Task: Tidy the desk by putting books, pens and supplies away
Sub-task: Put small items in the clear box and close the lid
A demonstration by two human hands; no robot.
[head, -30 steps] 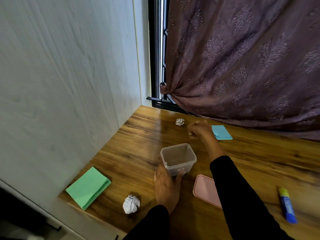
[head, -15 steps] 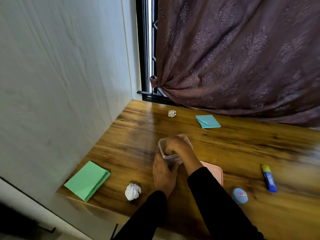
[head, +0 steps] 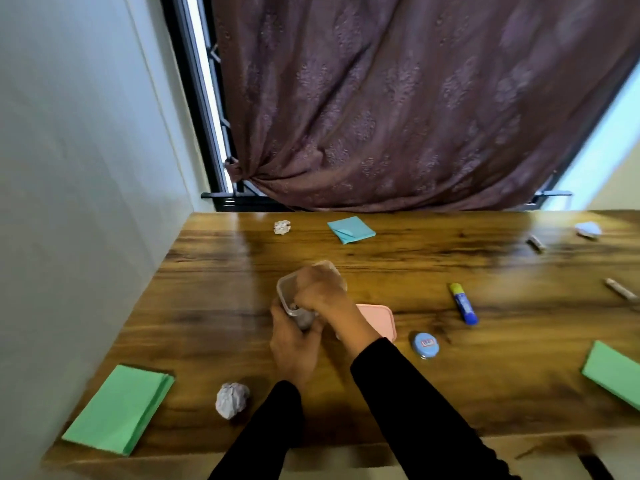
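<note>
A small clear plastic box (head: 284,289) stands tilted on the wooden desk (head: 207,306). My left hand (head: 294,344) grips it from the near side. My right hand (head: 322,292) reaches into its mouth from above, and its fingertips are hidden inside. Something grey lies at the box's bottom. The box's pink lid (head: 381,318) lies flat just right of it. Further right are a round blue tin (head: 425,344) and a blue glue stick (head: 464,303).
Green paper pads lie at the near left (head: 119,408) and near right (head: 614,375). Crumpled paper balls sit near me (head: 231,399) and at the back (head: 282,227), beside blue sticky notes (head: 351,230). Two small sticks (head: 535,243) (head: 620,293) and a pale paper wad (head: 588,229) lie far right. A wall bounds the left.
My right hand came back from near the blue sticky notes and went down into the clear box. The view swung right, showing more of the desk.
</note>
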